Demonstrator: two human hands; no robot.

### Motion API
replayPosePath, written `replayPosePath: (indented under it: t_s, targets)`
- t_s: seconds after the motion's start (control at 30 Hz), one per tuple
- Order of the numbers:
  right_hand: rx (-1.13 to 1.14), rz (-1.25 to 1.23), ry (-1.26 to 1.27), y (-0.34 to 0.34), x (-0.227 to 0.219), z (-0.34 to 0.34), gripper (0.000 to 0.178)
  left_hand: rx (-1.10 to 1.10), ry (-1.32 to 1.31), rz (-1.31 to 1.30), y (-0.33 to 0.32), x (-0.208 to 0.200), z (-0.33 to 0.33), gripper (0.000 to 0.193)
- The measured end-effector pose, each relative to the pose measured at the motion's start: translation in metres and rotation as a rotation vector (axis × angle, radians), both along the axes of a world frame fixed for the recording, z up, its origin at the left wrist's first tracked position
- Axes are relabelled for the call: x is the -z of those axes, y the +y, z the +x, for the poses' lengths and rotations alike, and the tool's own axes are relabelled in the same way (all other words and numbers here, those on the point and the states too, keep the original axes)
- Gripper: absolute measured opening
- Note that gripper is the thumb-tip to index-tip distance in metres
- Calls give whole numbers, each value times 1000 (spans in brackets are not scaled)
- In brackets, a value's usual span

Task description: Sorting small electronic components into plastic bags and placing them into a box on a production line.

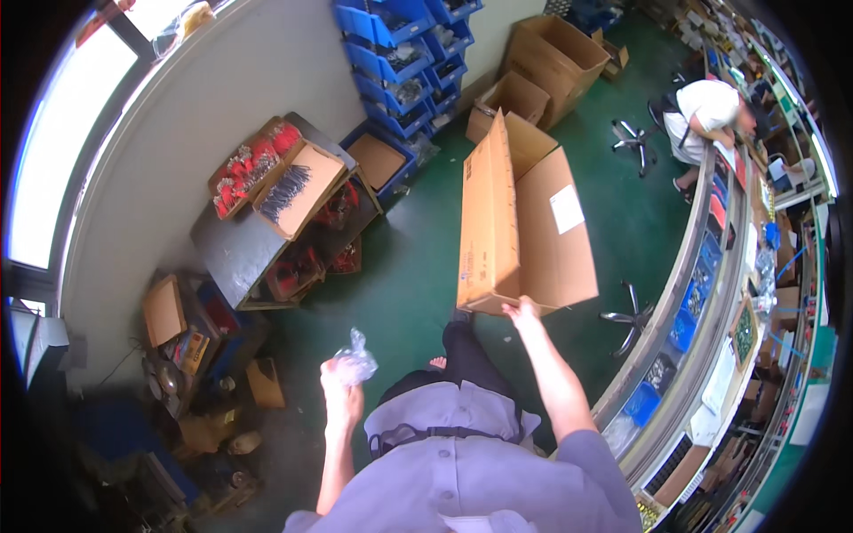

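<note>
My right hand [522, 311] grips the near bottom edge of a large cardboard box [555, 240] in front of me. Its top is open toward me, and a white label is stuck to an inner wall. Closed around a crumpled clear plastic bag [357, 362], my left hand [339, 382] is held out over the floor to the left of my body. Whatever the bag contains, if anything, cannot be made out.
A metal table [235, 258] at left bears cardboard trays of red and dark parts. Stacked blue bins [391, 62] and cardboard boxes [555, 58] stand at the back. Rightward runs a long workbench [649, 346], with a seated person [706, 111] and wheeled chairs [633, 142].
</note>
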State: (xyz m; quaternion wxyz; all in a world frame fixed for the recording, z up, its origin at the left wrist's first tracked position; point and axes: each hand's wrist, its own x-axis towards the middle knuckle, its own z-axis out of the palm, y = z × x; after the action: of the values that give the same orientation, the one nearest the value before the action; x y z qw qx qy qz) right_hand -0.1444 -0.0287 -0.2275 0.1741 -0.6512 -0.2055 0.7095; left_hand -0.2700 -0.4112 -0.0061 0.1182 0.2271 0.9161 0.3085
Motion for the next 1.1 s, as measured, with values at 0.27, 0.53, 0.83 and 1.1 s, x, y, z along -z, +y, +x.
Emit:
replayPosePath:
  t_s: [0.27, 0.53, 0.83, 1.1]
  targets:
    - [279, -176, 138, -22, 35, -178, 37, -363, -198, 148, 30, -42, 1, 22]
    - [-848, 52, 250, -31, -47, -231, 45, -244, -374, 329, 102, -17, -41, 27]
    - [-1054, 1028, 317, -71, -209, -65, 61, 761, -642, 348, 199, -24, -91, 19]
    - [-443, 1265, -607, -163, -225, 11, 12, 1304, -840, 212, 246, -52, -37, 18]
